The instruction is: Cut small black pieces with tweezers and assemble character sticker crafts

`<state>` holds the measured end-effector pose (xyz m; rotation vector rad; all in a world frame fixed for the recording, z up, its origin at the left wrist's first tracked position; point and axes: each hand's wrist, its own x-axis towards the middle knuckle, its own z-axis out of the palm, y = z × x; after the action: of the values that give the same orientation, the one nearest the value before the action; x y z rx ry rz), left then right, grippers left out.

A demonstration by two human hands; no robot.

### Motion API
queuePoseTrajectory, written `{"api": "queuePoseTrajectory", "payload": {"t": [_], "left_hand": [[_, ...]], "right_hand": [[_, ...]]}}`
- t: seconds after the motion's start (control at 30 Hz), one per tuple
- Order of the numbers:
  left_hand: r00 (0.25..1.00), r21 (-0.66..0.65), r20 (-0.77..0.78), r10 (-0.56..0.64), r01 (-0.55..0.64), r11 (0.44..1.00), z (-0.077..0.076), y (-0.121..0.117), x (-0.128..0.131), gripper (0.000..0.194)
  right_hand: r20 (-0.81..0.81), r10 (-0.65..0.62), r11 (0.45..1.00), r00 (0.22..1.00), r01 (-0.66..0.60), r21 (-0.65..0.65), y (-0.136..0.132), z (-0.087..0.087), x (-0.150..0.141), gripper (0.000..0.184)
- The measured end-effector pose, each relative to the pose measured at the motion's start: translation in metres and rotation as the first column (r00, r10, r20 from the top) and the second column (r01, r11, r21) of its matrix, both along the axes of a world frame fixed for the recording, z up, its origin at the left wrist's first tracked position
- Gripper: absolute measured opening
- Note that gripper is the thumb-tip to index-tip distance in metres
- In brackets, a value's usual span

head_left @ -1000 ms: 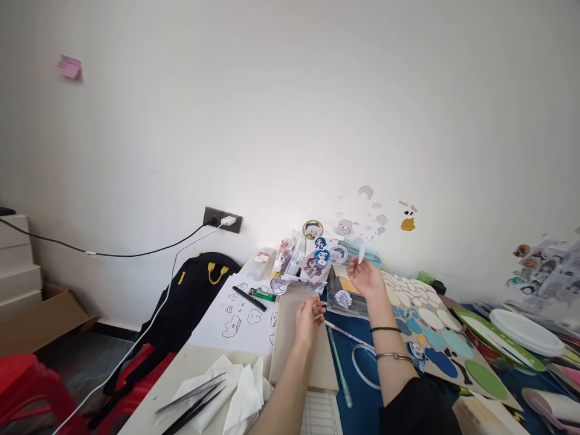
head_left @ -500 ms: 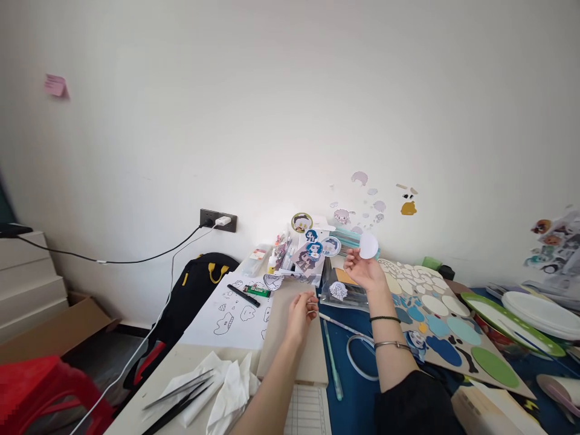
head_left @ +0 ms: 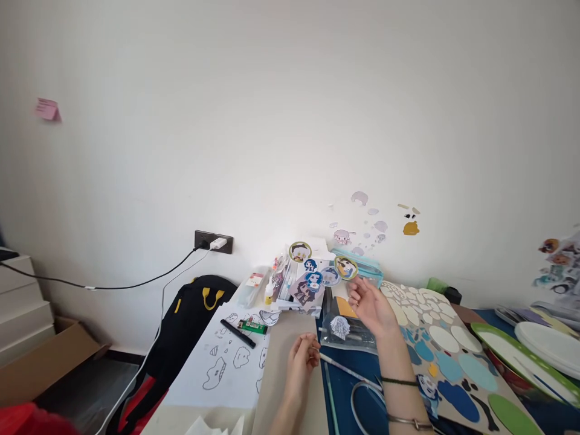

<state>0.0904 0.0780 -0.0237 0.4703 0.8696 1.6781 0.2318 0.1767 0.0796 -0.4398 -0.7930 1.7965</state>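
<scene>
My right hand [head_left: 372,308] is raised at the middle right, fingertips pinched at the lower edge of a round sticker [head_left: 345,267] with a yellow-green rim and a cartoon figure. Beside that sticker, a pale round sticker [head_left: 330,276], blue-haired figure stickers [head_left: 313,280] and another yellow-green-rimmed round sticker [head_left: 299,251] stand on a white box [head_left: 317,246]. Lower down, my left hand [head_left: 302,357] hovers over a grey-brown board [head_left: 283,344], its fingers curled in. Whatever may be inside those fingers is hidden.
A clear pouch [head_left: 353,338] lies below my right hand. Cut-out shapes cover a board [head_left: 437,314] to the right, beside a green-rimmed plate [head_left: 480,329]. On the left are a sketched sheet [head_left: 194,374], a black pen [head_left: 238,333] and a backpack [head_left: 181,332].
The round sticker in my right hand has turned from its white back to its printed face and moved left towards the other stickers. The view has tilted up.
</scene>
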Motion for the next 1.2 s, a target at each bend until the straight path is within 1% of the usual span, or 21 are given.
{"api": "queuePoseTrajectory", "payload": {"t": [0.13,0.23,0.3,0.4,0.57,0.7,0.87,1.03,1.2], "left_hand": [[0.999,-0.042,0.052,-0.006,0.008,0.999,-0.005,0.004,-0.002,0.037],[0.998,-0.066,0.062,-0.023,0.027,0.997,-0.008,0.006,-0.003,0.036],[0.997,-0.07,0.07,-0.037,0.042,0.997,-0.009,0.006,-0.003,0.035],[0.995,-0.076,0.084,-0.044,0.05,0.996,-0.009,0.006,-0.003,0.033],[0.994,-0.066,0.088,-0.058,0.064,0.996,-0.007,0.005,-0.004,0.032],[0.993,-0.063,0.099,-0.069,0.075,0.995,-0.006,0.005,-0.006,0.032],[0.992,-0.059,0.1,-0.075,0.081,0.995,-0.006,0.005,-0.005,0.033],[0.991,-0.055,0.11,-0.078,0.084,0.995,-0.007,0.005,-0.004,0.031],[0.989,-0.068,0.124,-0.075,0.084,0.994,-0.006,0.005,-0.004,0.029]], "right_hand": [[0.006,0.041,0.999,0.999,-0.041,0.035,-0.008,0.006,0.001,0.021],[0.022,0.04,0.997,0.999,-0.041,0.059,-0.014,0.012,0.004,0.031],[0.035,0.036,0.997,0.999,-0.038,0.063,-0.015,0.017,0.004,0.034],[0.056,0.043,0.998,0.997,-0.046,0.048,-0.007,0.028,0.001,0.032],[0.1,0.076,0.997,0.992,-0.078,0.019,0.014,0.05,-0.012,0.033],[0.132,0.09,0.996,0.987,-0.09,-0.005,0.02,0.059,-0.02,0.032],[0.14,0.099,0.995,0.985,-0.1,-0.006,0.02,0.062,-0.023,0.031],[0.141,0.136,0.991,0.981,-0.137,-0.004,0.025,0.058,-0.028,0.031],[0.144,0.154,0.988,0.978,-0.156,-0.001,0.03,0.05,-0.032,0.02]]}}
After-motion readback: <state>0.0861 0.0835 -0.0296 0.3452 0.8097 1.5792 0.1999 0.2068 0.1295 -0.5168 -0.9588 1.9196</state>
